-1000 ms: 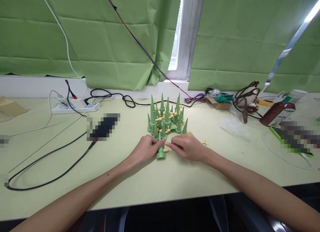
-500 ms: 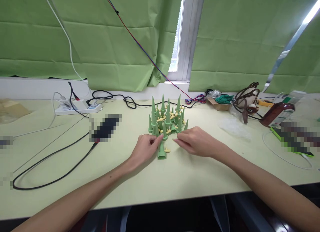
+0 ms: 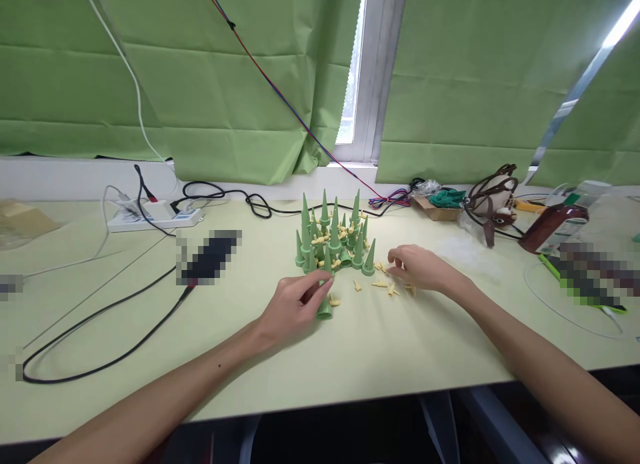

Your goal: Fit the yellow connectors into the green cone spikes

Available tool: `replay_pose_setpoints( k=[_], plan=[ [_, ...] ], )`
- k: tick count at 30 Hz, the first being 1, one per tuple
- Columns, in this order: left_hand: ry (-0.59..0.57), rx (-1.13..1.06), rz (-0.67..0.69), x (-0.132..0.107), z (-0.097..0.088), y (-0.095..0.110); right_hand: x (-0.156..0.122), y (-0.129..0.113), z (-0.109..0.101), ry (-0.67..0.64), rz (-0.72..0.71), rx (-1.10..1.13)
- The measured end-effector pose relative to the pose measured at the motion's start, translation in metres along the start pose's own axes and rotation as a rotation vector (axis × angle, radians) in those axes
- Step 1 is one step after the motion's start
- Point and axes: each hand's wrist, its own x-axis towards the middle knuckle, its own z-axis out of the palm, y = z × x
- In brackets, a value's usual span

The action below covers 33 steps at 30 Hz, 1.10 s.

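A cluster of upright green plastic cones (image 3: 333,237) with small yellow connectors among them stands mid-table. My left hand (image 3: 295,307) is closed around one green cone (image 3: 324,305) that stands on its wide base just in front of the cluster. My right hand (image 3: 419,267) reaches to the right of the cluster, its fingertips pinched over several loose yellow connectors (image 3: 387,287) scattered on the table (image 3: 350,357); what it pinches is too small to make out.
A white power strip (image 3: 153,214) with black cables (image 3: 100,337) lies at the left. A blurred dark device (image 3: 210,254) sits left of the cones. At the right are a small box (image 3: 440,204), a brown strap bundle (image 3: 493,197), a dark red bottle (image 3: 553,225). Green curtains hang behind.
My right hand has left the cone in front of the cluster and moved right to the loose yellow connectors. My left hand keeps its hold on the cone.
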Motion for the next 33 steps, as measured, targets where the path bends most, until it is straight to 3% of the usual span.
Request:
replay_pose_setpoints(
  k=[9, 17, 22, 26, 33],
  plan=[
    [0.093, 0.014, 0.069, 0.004, -0.005, 0.006, 0.006, -0.007, 0.016, -0.006, 0.046, 0.038],
    [0.065, 0.001, 0.048, 0.006, -0.004, 0.007, -0.017, -0.025, -0.003, -0.041, 0.079, -0.142],
    [0.045, 0.003, 0.007, 0.005, -0.002, 0.004, -0.028, -0.057, -0.014, -0.047, -0.129, -0.077],
    [-0.007, 0.007, -0.013, 0.005, -0.003, 0.004, -0.020, -0.078, -0.016, 0.048, -0.321, 0.004],
    [-0.091, -0.016, 0.012, 0.007, -0.004, 0.003, -0.009, -0.081, 0.012, 0.168, -0.520, 0.262]
  ],
)
